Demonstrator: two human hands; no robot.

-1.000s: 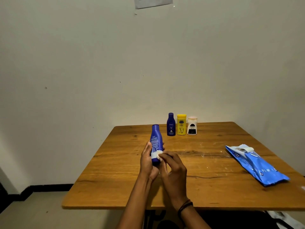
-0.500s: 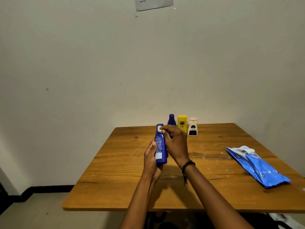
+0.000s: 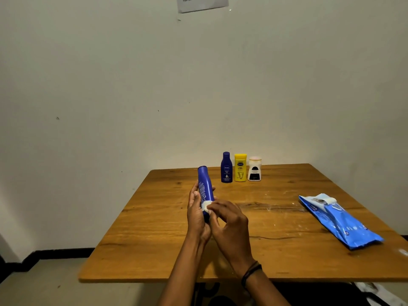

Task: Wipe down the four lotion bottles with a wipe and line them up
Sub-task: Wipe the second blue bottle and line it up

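Tall dark-blue plastic lotion bottle (image 3: 204, 184), lifted clear of the brown wooden desk (image 3: 276, 250) over its 9 o'clock half, cap end up and leaning a little toward 11 o'clock. Back label turned to the camera, white print too small to read. Lower end hidden inside the left grip (image 3: 196, 215), wrapped round the bottle from 9 o'clock, one fingertip showing past the bottle's 3 o'clock side. Small white wad of wipe (image 3: 206, 206) pressed on the bottle's lower body, pinched in the right grip (image 3: 229, 221) reaching in from 4 o'clock; mostly covered by those fingertips, only a small patch visible. Dark cord band (image 3: 251, 269) round the right wrist.

At the desk's 12 o'clock edge, by the wall, a close row of three standing upright, touching or not impossible to tell: shorter dark-blue Nivea lotion bottle (image 3: 226, 167), yellow lotion bottle (image 3: 240, 167), squat white lotion bottle with a black label (image 3: 254, 170). Smaller print on all three unreadable.

At 3 o'clock, well apart from both grips, a blue plastic pack of wipes (image 3: 340, 219) lying flat, white flap peeled back at its far end, lettering only partly legible.

High on the wall at 12 o'clock, a sheet of paper (image 3: 202, 3), cut off by the top edge; only "trash bin" legible. At 5 o'clock below the desk, something white (image 3: 371, 292), cut off by the corner, not identifiable.
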